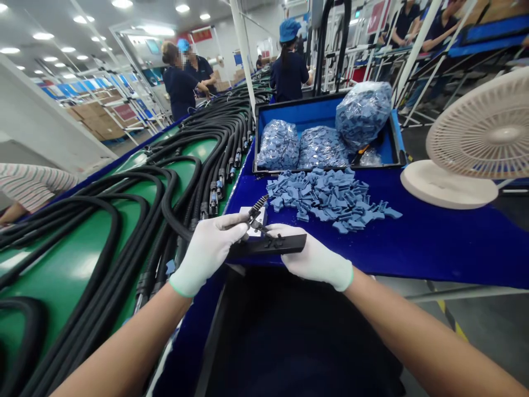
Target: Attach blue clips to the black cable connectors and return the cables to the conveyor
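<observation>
The left hand [209, 248], in a white knit glove, has its thumb and fingers pinched together on a small dark ridged part [257, 208], whose comb-like end points up and away from the fingertips. The right hand [316, 258], gloved alike, is curled behind a long, narrow black plastic piece [285, 244] and grips it, its fingertips close to the small part; whether they touch that part cannot be told. The black piece lies crosswise between the hands, its near end by the right palm. Just behind the fingertips is a white block [259, 227] with small holes. Beyond the right hand, a loose heap of small blue-grey moulded pieces [330, 198] lies on a dark-blue table surface [417, 242], and behind it a blue crate with a black rim [312, 114] holds clear plastic bags [279, 146] of similar pieces. Left of the left hand, thick black hoses [168, 207] lie along a green surface [74, 242]. A beige round fan [496, 135] stands well to the right of the right hand.
</observation>
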`<state>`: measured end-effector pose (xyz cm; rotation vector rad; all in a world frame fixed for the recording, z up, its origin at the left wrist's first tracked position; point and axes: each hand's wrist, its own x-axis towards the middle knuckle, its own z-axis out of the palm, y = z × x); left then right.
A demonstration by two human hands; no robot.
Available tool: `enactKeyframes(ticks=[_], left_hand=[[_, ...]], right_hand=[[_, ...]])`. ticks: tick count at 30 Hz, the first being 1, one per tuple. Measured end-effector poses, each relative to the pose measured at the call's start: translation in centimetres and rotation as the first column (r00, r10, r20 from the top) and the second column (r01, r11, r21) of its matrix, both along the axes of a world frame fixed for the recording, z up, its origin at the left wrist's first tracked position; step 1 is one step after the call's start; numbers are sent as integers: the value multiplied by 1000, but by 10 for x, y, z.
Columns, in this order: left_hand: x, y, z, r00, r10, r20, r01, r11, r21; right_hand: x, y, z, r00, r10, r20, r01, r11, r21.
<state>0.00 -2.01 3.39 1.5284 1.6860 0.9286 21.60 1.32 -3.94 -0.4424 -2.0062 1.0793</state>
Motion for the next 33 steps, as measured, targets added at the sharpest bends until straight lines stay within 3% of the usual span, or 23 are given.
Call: enactKeyframes(ticks=[5, 12, 16, 20, 23, 26, 30, 33], left_hand=[[-6, 1, -5, 998, -35, -60, 35, 999, 1], [-3, 1, -8, 985, -83, -148, 83, 997, -9], [15, 9, -7, 977, 4, -214, 23, 992, 121], [26, 20, -6, 940, -35, -339, 106, 975, 193], [24, 26, -7, 950, -83, -302, 135, 979, 156], [22, 26, -11, 973, -82, -214, 107, 988, 109], [24, 27, -13, 984, -52, -172, 72, 990, 117], [23, 31, -11, 986, -87, -139, 102, 990, 100]], right_hand=[[-3, 1, -1, 999, -33, 13, 32, 995, 94], [1, 0, -18, 956, -205, 209, 159, 963, 219], [0, 1, -22, 926, -244, 289, 168, 950, 264], [3, -3, -18, 906, -300, 299, 243, 946, 213], [8, -3, -18, 919, -285, 271, 259, 957, 129], [8, 6, -26, 920, -241, 308, 212, 969, 125], [-4, 22, -43, 839, -346, 421, 303, 938, 167], [-5, 24, -45, 828, -371, 421, 316, 928, 197]])
